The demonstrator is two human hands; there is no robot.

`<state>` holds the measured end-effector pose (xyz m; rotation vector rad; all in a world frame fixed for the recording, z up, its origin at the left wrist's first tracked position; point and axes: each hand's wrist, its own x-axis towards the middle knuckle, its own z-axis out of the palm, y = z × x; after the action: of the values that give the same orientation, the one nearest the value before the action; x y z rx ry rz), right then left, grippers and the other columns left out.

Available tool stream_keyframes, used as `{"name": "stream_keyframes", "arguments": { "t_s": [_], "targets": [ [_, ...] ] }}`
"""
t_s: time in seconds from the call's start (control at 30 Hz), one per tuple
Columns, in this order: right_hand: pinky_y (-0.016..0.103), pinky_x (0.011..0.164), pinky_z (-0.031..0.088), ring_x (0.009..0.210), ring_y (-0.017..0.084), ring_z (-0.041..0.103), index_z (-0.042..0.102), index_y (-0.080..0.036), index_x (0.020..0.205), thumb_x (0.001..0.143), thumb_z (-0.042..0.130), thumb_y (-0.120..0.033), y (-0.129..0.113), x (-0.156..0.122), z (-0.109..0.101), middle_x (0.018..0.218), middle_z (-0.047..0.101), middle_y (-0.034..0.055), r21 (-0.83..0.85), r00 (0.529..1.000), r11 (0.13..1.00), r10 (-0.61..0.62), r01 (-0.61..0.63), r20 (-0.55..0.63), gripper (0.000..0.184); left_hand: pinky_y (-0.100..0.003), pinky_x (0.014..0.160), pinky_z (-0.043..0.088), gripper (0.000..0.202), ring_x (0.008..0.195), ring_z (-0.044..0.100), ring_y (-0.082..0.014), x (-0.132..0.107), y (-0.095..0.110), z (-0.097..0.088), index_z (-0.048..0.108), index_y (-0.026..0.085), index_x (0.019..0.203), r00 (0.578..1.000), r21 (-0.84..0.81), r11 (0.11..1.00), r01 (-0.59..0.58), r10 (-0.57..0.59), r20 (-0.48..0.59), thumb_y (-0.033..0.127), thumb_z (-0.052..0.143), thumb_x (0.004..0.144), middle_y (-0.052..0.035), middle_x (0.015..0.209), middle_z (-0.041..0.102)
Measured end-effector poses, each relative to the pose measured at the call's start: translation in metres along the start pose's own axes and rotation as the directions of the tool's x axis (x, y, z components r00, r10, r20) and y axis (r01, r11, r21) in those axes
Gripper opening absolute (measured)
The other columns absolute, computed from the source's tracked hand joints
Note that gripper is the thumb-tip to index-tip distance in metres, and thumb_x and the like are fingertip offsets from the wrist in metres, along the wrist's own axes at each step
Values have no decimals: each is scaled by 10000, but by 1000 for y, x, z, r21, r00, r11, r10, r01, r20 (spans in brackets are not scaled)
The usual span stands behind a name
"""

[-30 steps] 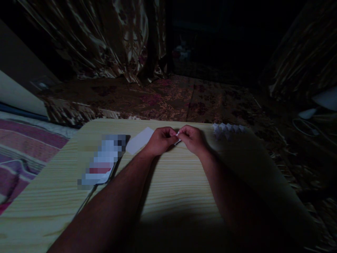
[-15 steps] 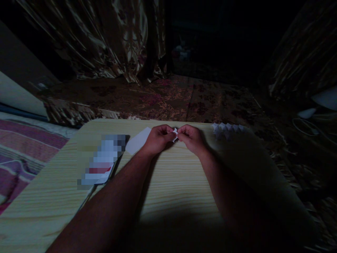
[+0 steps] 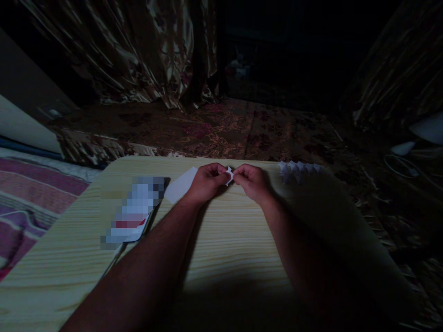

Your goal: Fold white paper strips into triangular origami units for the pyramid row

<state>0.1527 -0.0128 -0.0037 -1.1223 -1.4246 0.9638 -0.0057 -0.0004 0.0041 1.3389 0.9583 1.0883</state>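
A small white paper star [image 3: 229, 175] with pointed tips is pinched between both hands above the far part of the table. My left hand [image 3: 209, 180] is closed, its thumb and fingers gripping the star's left side. From the right, my right hand [image 3: 251, 180] pinches the star's edge with thumb and forefinger. Part of the star is hidden by the fingers. Just left of my left hand lies a flat white sheet of paper [image 3: 180, 185]. To the right of my right hand, several similar paper stars [image 3: 300, 168] stand in rows near the table's far edge, in shadow.
The light wooden table [image 3: 228, 240] has rounded corners. A phone-like device [image 3: 136, 210], its face pixelated, rests at the left with a cable [image 3: 112, 263]. Beyond are a patterned cloth [image 3: 214, 127] and curtains [image 3: 173, 50]. Striped bedding [image 3: 31, 193] lies left; a white cord [image 3: 398, 168] is at right.
The star has turned slightly between my fingers, showing a bit more of its points. Both hands stay in nearly the same place.
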Motion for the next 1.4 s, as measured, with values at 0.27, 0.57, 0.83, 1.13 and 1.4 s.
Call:
{"name": "stream_keyframes", "arguments": {
  "t_s": [0.27,0.57,0.83,1.13,1.4],
  "targets": [
    [225,530,361,562,101,489,609,-163,717,673,588,-235,-2,-1,0,617,579,-22,4,999,999,35,-35,-7,87,-225,533,380,240,523,494,-83,0,2,1,611,138,731,1000,-25,999,22,-23,-12,322,738,645,3,650,609],
    [223,513,347,541,93,474,607,-157,701,660,604,-223,-3,-1,-1,592,566,-30,40,999,998,42,-42,-10,77,-225,543,381,211,535,498,-82,0,1,0,605,135,726,1000,-64,998,3,-4,-13,295,726,661,2,650,608],
    [227,539,364,566,101,492,615,-158,729,668,608,-248,-3,-1,-1,616,583,-23,38,999,998,49,-49,2,108,-223,538,378,223,535,500,-87,0,2,1,605,139,730,1000,-66,998,18,-20,-21,303,732,648,1,651,609],
    [221,524,352,558,98,482,607,-164,716,668,588,-234,-2,-1,-2,614,574,-27,-1,999,999,37,-37,-18,87,-228,542,388,238,534,508,-91,0,2,1,612,139,733,1000,-43,999,11,-11,-15,322,733,641,-6,660,616],
    [228,548,365,573,101,487,606,-162,692,679,584,-231,-4,-1,-2,613,572,-23,-1,1000,1000,11,-11,-4,74,-232,558,392,235,556,514,-97,0,0,2,621,139,754,1000,-23,1000,8,-8,9,324,726,652,-9,671,622]
  ]
}}
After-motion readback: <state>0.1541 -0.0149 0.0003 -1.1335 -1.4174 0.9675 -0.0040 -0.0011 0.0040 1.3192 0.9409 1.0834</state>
